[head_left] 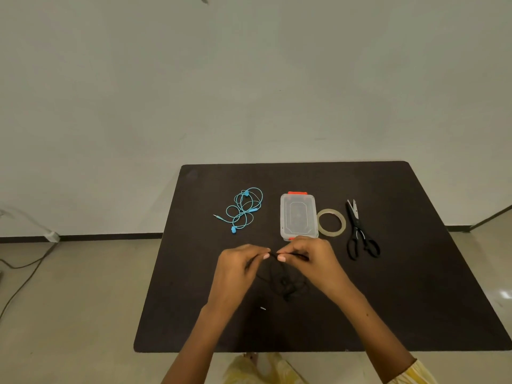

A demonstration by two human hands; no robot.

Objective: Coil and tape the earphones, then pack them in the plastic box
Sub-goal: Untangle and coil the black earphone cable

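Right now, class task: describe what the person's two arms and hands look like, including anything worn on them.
Both forearms are bare. The left hand and right hand show no rings, watch or gloves. A pale yellow sleeve cuff shows at the right arm's lower edge. No sleeve shows on the left.

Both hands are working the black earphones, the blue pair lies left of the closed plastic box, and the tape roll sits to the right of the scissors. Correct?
Not quite. In the head view the tape roll sits left of the scissors, between them and the plastic box. The rest holds.

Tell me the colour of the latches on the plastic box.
Orange-red latches on the clear plastic box, head view.
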